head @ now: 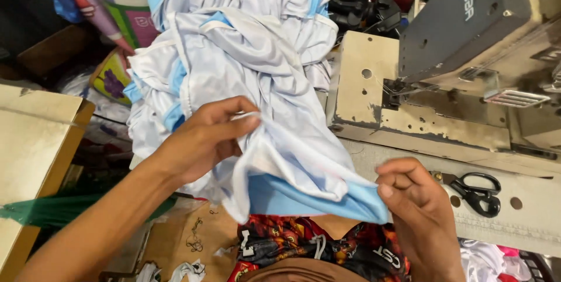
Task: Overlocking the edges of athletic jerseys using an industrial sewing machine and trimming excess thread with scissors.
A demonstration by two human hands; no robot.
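A white garment with light blue trim (292,159) hangs between my hands, running up into a big heap of the same white and blue fabric (245,36). My left hand (204,139) pinches a white fold of it near the middle of the view. My right hand (412,194) grips the light blue hem at the lower right. Both hands hold the cloth above my lap, where red and black patterned shorts (304,241) show.
A grey and cream sewing machine (467,30) stands at the right on a worn table (526,212). Black-handled scissors (476,191) lie just right of my right hand. A wooden board (35,142) sits at the left. Colourful cloth is piled at the back left.
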